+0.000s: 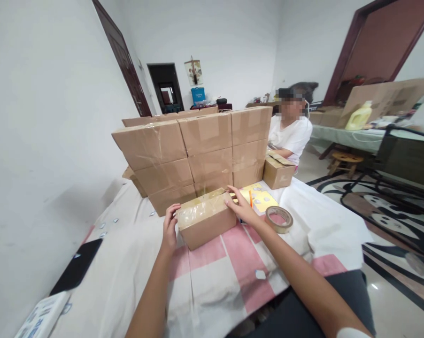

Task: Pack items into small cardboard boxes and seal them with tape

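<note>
A small cardboard box (208,223) with clear tape over its top lies on the cloth-covered table in front of me. Its left end is gripped by my left hand (170,225), fingers bent against the edge. At the opposite end, my right hand (240,205) has its thumb on top and its fingers around the far corner. Just right of the box lies a roll of packing tape (288,220). A yellow patterned sheet (264,199) is partly hidden behind my right hand.
Behind the box stands a wall of stacked cardboard boxes (208,155). Right of it sits another box (278,173) with raised flaps, near a seated person (296,131). A black flat object (78,265) and a white packet (42,314) lie at the table's left edge.
</note>
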A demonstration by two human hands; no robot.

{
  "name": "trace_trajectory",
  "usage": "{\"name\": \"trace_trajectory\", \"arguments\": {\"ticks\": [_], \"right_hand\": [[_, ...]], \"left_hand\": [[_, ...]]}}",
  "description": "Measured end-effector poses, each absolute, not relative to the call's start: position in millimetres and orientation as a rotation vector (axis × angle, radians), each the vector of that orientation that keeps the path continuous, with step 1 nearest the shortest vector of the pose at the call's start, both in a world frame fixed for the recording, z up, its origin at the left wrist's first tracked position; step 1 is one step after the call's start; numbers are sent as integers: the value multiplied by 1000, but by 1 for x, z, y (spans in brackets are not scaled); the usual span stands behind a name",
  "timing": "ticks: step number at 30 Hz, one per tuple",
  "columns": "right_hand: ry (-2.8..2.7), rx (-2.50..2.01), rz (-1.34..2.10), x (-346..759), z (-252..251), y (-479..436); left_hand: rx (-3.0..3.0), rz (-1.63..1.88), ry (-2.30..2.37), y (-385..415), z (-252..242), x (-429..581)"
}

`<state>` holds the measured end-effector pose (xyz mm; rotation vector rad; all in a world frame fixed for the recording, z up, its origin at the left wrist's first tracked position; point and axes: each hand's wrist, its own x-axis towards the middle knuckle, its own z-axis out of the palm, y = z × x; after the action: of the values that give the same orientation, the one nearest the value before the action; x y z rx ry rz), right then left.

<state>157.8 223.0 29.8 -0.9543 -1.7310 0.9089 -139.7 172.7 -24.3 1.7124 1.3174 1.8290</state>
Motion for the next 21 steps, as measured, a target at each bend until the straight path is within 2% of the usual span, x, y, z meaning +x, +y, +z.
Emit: {"name": "trace_trajectory", "arguments": {"ticks": [5, 9, 11, 15, 21], "right_hand": [[-1696, -949, 800, 148, 24, 226], [-1646, -950, 781, 143, 16, 233], [-1633, -943, 779, 141, 14, 234], [-1603, -971, 805, 146, 17, 229], [-1411, -1117, 769, 205, 26, 232]], "left_hand": [[1903, 1735, 1405, 156, -1, -138], [2376, 1195, 1495, 130, 28, -115], [2493, 1042, 1639, 122, 34, -96], [2482, 1033, 1872, 121, 32, -69], [2479, 959, 1910, 126, 35, -81]]}}
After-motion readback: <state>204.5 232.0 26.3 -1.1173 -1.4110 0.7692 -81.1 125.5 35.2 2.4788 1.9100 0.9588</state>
